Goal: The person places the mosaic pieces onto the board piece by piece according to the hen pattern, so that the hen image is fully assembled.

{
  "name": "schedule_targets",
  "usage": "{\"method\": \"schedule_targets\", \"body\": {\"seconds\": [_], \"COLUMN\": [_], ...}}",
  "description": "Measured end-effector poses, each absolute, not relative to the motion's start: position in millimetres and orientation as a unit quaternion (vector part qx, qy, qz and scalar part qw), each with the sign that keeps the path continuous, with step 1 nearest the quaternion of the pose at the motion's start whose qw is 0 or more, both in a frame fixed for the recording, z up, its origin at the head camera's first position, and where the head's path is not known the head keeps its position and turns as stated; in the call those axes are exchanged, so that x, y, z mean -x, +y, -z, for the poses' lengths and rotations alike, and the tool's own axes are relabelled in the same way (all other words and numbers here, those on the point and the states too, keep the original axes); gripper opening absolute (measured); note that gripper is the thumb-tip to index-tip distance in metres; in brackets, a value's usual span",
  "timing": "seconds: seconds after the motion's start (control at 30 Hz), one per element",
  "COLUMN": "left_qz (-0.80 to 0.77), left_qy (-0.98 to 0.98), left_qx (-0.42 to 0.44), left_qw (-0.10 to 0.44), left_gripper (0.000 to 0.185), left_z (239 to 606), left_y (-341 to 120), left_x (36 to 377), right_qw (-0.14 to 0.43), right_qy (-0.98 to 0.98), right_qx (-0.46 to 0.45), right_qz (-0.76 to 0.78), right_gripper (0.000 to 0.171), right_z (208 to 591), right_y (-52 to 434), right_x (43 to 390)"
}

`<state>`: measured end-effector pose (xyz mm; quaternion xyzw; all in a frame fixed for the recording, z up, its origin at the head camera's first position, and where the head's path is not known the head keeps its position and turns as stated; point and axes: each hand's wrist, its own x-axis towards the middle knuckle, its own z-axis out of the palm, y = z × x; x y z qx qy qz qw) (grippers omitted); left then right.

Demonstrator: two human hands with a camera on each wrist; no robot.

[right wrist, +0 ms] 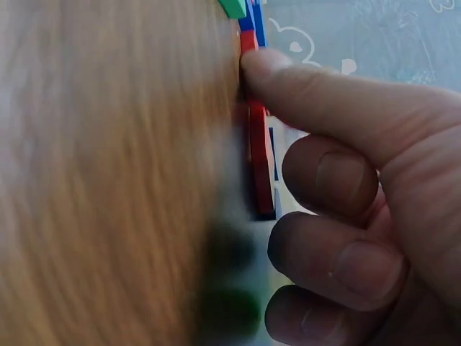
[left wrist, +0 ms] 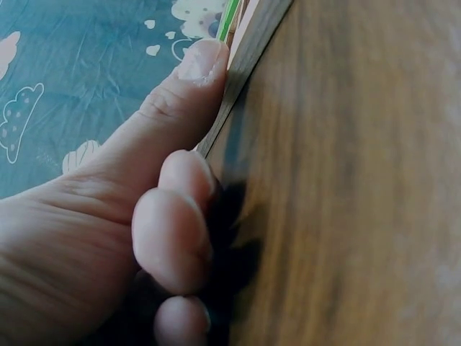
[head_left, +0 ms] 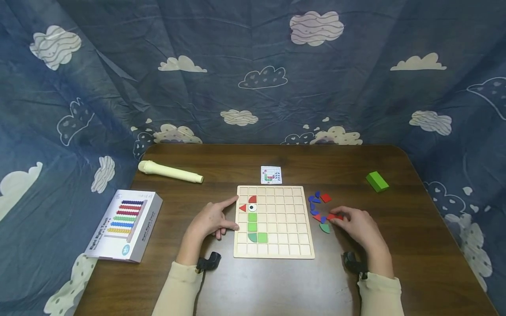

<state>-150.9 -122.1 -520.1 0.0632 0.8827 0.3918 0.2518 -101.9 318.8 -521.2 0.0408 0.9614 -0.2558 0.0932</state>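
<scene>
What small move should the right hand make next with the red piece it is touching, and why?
Probably close the fingers on the red piece and lift it from the loose pile. The right hand has its fingertips on that piece, which lies flat on the table, while the left hand steadies the wooden grid board, which has many bare squares.

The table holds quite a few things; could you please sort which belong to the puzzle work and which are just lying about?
In use: wooden grid board, red flat piece under right hand, loose coloured pieces, pattern card, left hand.
Lying about: cream plastic tube, green block, abacus box.
</scene>
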Motion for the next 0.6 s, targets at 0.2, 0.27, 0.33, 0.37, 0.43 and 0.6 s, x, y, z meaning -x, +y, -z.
{"method": "schedule_targets", "body": {"seconds": [0.2,0.27,0.33,0.37,0.43,0.6], "left_qz": [-0.384,-0.384,-0.384,-0.384,-0.386,-0.387], "left_qy": [0.886,0.887,0.887,0.886,0.886,0.886], "left_qx": [-0.062,-0.062,-0.062,-0.061,-0.062,-0.064], "left_qw": [0.251,0.251,0.250,0.251,0.250,0.249], "left_gripper": [0.100,0.100,0.100,0.100,0.100,0.100], "left_z": [521.0,521.1,521.5,521.6,522.1,523.2], "left_y": [-121.5,-121.2,-121.1,-121.2,-121.5,-122.1], "left_x": [151.1,151.1,151.3,151.0,151.0,151.2], "right_qw": [0.070,0.066,0.065,0.065,0.065,0.068], "right_qy": [0.964,0.964,0.965,0.965,0.967,0.968], "right_qx": [-0.048,-0.069,-0.087,-0.089,-0.088,-0.077], "right_qz": [0.253,0.248,0.240,0.237,0.232,0.228], "right_gripper": [0.047,0.051,0.052,0.052,0.048,0.040], "right_z": [525.9,526.0,525.1,524.5,523.3,522.0], "right_y": [321.7,321.3,319.4,318.1,315.8,313.2], "right_x": [103.0,103.6,104.0,104.3,104.5,104.7]}}
